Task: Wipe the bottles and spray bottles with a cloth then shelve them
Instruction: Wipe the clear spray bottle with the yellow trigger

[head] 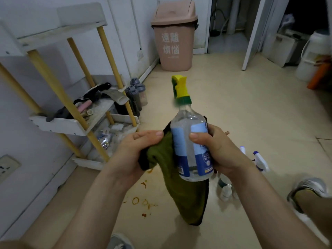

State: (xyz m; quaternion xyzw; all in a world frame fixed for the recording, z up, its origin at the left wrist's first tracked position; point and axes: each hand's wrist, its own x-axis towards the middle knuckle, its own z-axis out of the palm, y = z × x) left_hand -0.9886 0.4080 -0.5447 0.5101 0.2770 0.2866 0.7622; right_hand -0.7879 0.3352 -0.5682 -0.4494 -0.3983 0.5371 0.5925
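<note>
A clear spray bottle with a blue label and a yellow-green trigger head is held upright in mid-air at the centre. My right hand grips its body from the right. My left hand grips an olive-green cloth against the bottle's left side; the cloth hangs down below the bottle. On the floor to the right stand more spray bottles and small bottles, partly hidden behind my right arm.
A white shelf rack with yellow posts stands at the left with clutter on its tiers. Grey-capped bottles stand beside it. A pink lidded bin is by the far wall. Brown stains mark the floor. My shoe is at the right.
</note>
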